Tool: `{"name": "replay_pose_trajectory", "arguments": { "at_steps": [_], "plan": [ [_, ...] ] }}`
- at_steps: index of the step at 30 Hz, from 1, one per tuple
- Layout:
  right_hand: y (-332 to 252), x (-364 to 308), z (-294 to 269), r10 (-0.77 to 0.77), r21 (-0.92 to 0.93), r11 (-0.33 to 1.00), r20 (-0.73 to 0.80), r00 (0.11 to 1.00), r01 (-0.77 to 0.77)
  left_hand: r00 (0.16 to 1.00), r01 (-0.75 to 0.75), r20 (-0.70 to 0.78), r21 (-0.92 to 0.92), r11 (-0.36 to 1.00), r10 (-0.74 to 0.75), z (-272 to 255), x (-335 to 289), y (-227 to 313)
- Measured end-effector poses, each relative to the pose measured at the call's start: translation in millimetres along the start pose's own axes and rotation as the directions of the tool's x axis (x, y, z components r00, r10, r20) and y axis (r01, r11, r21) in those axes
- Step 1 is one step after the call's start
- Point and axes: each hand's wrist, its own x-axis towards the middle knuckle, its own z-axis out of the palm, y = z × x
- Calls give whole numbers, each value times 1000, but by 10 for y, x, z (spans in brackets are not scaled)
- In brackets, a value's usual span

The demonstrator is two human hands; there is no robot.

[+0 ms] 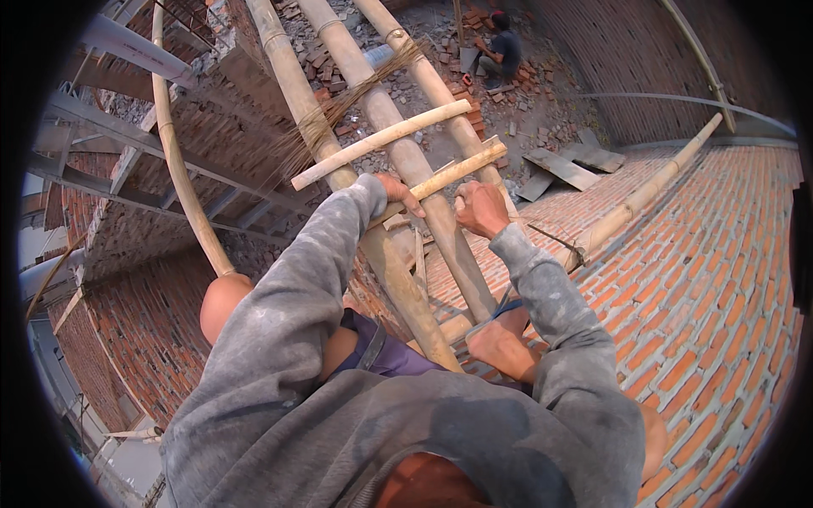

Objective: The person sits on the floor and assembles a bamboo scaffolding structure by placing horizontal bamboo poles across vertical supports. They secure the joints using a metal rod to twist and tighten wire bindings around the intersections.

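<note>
Three long bamboo poles run away from me, including the middle bamboo pole point(410, 157). Two short crosspieces lie over them: a farther curved bamboo piece point(381, 142) and a nearer bamboo crosspiece point(461, 173). My left hand point(400, 193) closes over the nearer crosspiece close to its left end, fingers pressed down on it. Just below that crosspiece, between the middle and right poles, my right hand point(483, 209) is closed with fingers curled; what it pinches, if anything, is hidden. Beyond the crosspieces, a bundle of thin bamboo strips point(360, 91) drapes across the poles.
Far below, a person in dark clothes point(506, 52) squats among broken bricks point(326, 68). A brick wall point(711, 279) spreads at right, with a bamboo pole point(639, 203) along it. Another bamboo pole point(180, 173) rises at left, near metal framing point(152, 190). Boards point(563, 168) lie below.
</note>
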Motion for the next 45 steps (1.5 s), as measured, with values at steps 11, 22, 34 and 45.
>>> {"name": "replay_pose_trajectory", "arguments": {
  "at_steps": [11, 22, 34, 45],
  "plan": [
    [-1220, 586, -298, -218, -315, 922, 59, 974, 225, 998, -53, 40, 131, 990, 48, -99, 189, -40],
    [-1053, 840, -334, -249, -233, 938, 68, 966, 258, 996, -83, -14, 99, 992, 84, -47, 142, -67],
    [-287, 206, -206, 319, 738, 573, 200, 926, -357, 1000, -16, -13, 53, 998, 17, -56, 154, -52],
    [-255, 222, -201, 393, 792, 197, 476, 787, -578, 982, -52, 129, -523, 850, 140, 5, 132, -47]
  ]
}}
